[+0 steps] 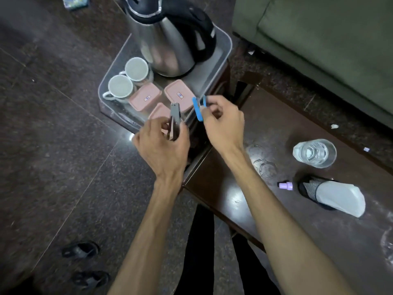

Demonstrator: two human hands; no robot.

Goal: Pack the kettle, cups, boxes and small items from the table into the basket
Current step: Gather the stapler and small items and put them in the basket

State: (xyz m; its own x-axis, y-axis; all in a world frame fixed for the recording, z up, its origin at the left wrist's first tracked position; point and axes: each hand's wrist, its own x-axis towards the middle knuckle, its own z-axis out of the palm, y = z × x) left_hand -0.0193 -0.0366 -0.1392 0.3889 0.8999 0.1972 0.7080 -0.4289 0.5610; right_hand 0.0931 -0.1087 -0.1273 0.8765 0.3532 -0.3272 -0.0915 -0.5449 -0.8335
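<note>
— How are the hands set?
— Both reach over the basket (221,54). The left hand (162,145) pinches a grey, flat item (175,113); the right hand (224,122) grips a blue clip (197,111).
— And the kettle (168,37)?
— In the basket beside the cups (127,80) and pink boxes (161,96); its top is cut off, and one box is partly hidden.

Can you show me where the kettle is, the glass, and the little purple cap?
kettle (168,41): head view, on its shiny steel side.
glass (314,153): head view, on its clear middle, seen from above.
purple cap (286,185): head view, on the middle of the cap.
</note>
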